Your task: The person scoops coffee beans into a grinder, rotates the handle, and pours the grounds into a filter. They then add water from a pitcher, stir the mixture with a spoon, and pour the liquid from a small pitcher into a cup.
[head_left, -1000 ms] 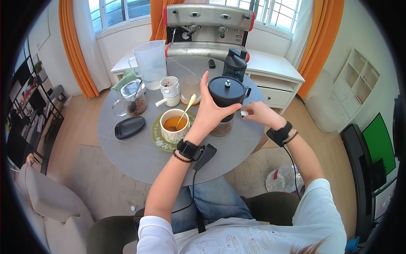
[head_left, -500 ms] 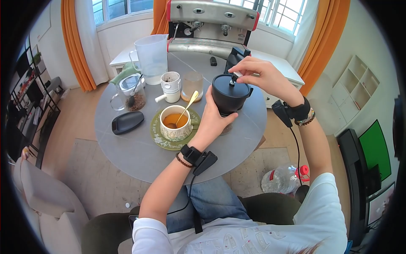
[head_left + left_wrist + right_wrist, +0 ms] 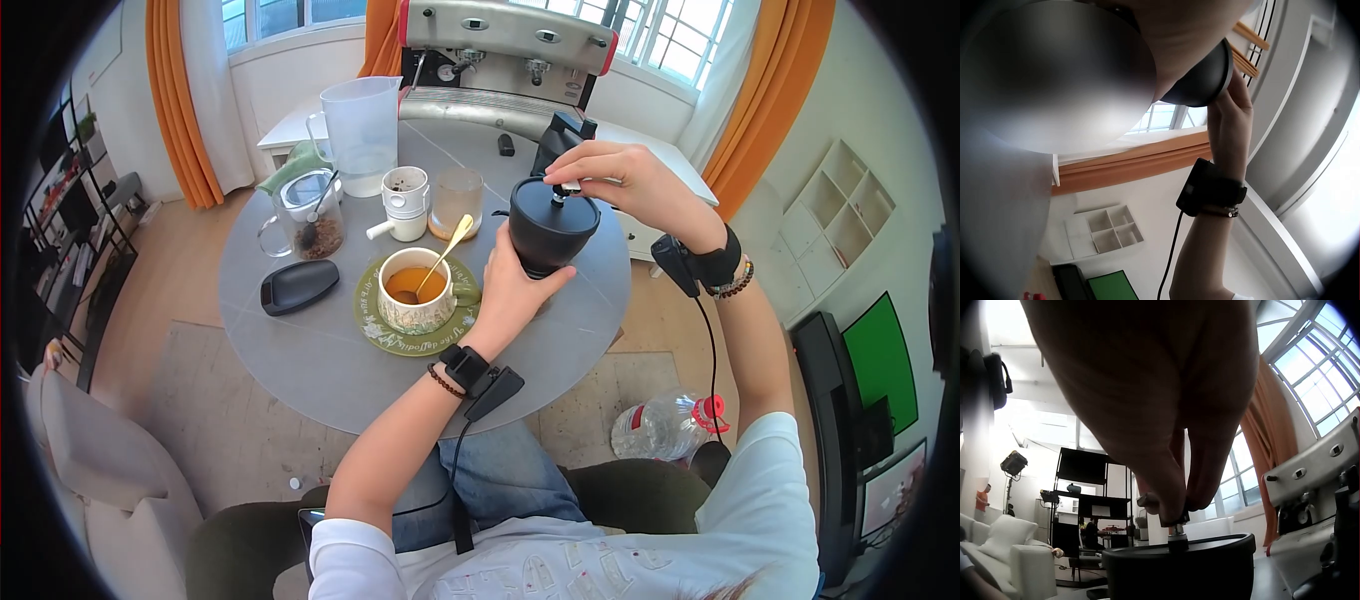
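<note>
My left hand (image 3: 512,288) grips the body of a black manual coffee grinder (image 3: 545,243) from its near left side, thumb across the front. Its round lid (image 3: 538,208) faces up, tilted slightly. Above the lid, my right hand (image 3: 635,180) pinches a small pale piece (image 3: 570,186) at the top of the metal spindle. The right wrist view shows those fingertips (image 3: 1175,509) right at the spindle (image 3: 1177,540), over the dark lid rim (image 3: 1235,542). In the left wrist view, a large blurred grey shape hides part of the scene.
Left of the grinder, a cup of amber liquid (image 3: 415,315) with a gold spoon (image 3: 455,235) stands on a green saucer (image 3: 375,325). Behind are a white lidded cup (image 3: 405,215), a glass (image 3: 458,205), a pitcher (image 3: 360,130) and a jug (image 3: 310,215). A black tray (image 3: 300,288) lies left.
My right hand has risen from beside the grinder to the spindle on top, the small pale piece in its fingers. The grinder, held by my left hand, has shifted slightly right.
</note>
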A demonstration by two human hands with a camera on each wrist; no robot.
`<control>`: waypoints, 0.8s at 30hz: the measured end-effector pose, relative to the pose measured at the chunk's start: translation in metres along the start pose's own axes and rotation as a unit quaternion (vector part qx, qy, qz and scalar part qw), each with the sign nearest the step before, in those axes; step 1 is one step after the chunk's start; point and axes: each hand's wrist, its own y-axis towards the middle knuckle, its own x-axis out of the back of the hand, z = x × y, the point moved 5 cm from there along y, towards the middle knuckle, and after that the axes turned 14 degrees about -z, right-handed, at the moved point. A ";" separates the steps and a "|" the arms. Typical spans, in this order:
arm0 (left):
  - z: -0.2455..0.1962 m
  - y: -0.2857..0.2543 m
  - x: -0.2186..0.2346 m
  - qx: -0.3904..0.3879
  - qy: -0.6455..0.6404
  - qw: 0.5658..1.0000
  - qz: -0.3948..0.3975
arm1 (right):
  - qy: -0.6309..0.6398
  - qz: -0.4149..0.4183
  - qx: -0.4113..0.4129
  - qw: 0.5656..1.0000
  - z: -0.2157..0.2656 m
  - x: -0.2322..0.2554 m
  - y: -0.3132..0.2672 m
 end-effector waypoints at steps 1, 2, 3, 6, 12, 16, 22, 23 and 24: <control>0.001 0.001 -0.001 0.005 0.002 1.000 -0.001 | 0.008 -0.003 -0.005 1.000 -0.001 0.000 0.000; 0.002 0.001 0.000 0.011 0.005 1.000 -0.002 | 0.018 -0.006 -0.010 1.000 -0.003 0.001 0.001; 0.003 0.001 -0.001 0.008 0.004 1.000 -0.004 | 0.027 -0.008 -0.015 0.999 -0.004 0.001 0.001; 0.004 0.002 0.000 0.006 0.005 1.000 -0.011 | 0.014 -0.004 -0.002 1.000 -0.004 0.001 0.002; 0.002 0.000 0.000 0.011 0.002 1.000 -0.001 | -0.026 0.023 0.041 0.999 -0.005 0.001 0.005; 0.003 0.000 0.000 0.004 0.005 1.000 -0.008 | -0.045 0.027 0.035 0.998 -0.005 0.002 0.006; 0.003 0.000 0.000 0.010 0.001 1.000 0.000 | -0.034 0.031 0.045 0.998 -0.005 0.006 0.007; 0.003 0.000 0.000 0.010 0.001 1.000 -0.002 | -0.033 0.034 0.052 0.998 -0.003 0.006 0.008; 0.003 0.000 0.000 0.007 0.001 1.000 -0.003 | -0.031 0.037 0.060 0.997 -0.002 0.005 0.008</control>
